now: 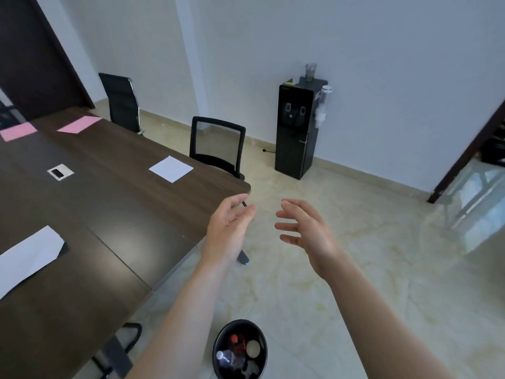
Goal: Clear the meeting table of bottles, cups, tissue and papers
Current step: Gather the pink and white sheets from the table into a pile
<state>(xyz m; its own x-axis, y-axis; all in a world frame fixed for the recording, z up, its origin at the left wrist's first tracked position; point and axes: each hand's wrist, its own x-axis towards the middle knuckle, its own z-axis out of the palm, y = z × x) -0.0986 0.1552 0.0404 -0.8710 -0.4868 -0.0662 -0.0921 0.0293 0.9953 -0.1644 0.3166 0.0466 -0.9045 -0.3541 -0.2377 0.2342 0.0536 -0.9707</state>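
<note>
Four papers on the table: this looks like the step in hand, as the bottles and cups seem to be off the meeting table (123, 206) already.
Doing it well: I'd start with the small white sheet (171, 169), which lies nearest the hands. Slide it to the table's edge so a thumb can get under it, because flat paper is hard to pinch off smooth wood.
Carrying: I'd stack the sheets in one hand and drop them in one go, not make four trips.
Risk: the big sheet could unfold or sail if it is snatched by one corner.
Meeting table: one, dark wood, with one socket plate (60, 173) set into its top.
Chairs: two plainly seen at the far side, a high-backed one (120, 102) and a mesh-backed one (217, 143).
Water dispenser: one (296, 132), black, against the wall.
White papers: two, the small sheet and a big folded sheet (27, 258) at the near left.
Pink papers: two, (79, 124) and (18, 131), side by side at the far end.
Bin: one (216, 348), on the floor just beside the table, below the arms.
Bin's contents: one clear bottle (225, 358) and one white round thing (253, 348). The rest is too jumbled to count.
Hands: two, the left hand (229, 228) and the right hand (306, 231). Both have the fingers spread and loose, hold nothing and hover off the table's corner.
</note>
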